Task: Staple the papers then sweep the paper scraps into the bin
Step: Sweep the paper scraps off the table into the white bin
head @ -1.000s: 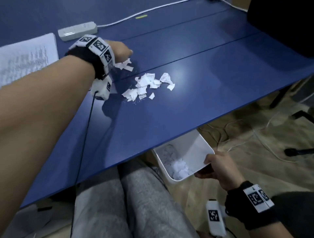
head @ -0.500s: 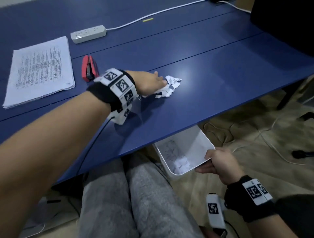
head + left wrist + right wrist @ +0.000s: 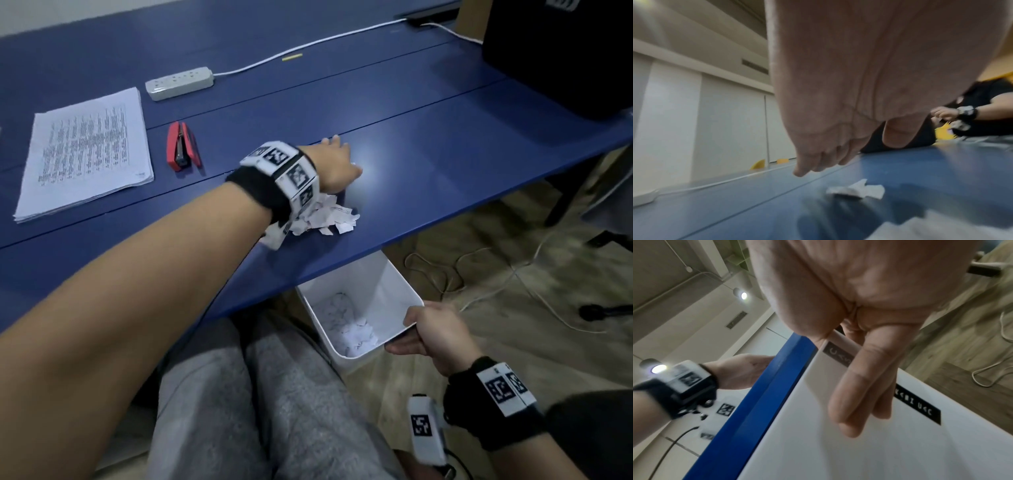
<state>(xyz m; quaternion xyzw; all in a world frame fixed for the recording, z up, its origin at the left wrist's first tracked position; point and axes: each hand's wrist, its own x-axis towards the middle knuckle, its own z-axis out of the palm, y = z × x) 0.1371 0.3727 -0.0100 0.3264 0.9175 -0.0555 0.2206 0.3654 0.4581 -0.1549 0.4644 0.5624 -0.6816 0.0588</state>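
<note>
My left hand lies flat on the blue table, fingers straight, palm side toward me. A heap of white paper scraps is bunched against its wrist side, close to the table's near edge. In the left wrist view the fingers point down at the tabletop with one scrap loose beyond them. My right hand grips the rim of the white bin, held under the edge below the heap. More scraps lie inside it. The stapled papers and red stapler sit at left.
A white power strip with its cable lies at the back of the table. A black box fills the far right corner. Cables run over the floor right of the bin. My grey-clad legs are under the table.
My left hand has dragged the scraps toward me, from mid-table to near the front edge, bunching them into one heap. The right hand has kept the bin under the edge.
</note>
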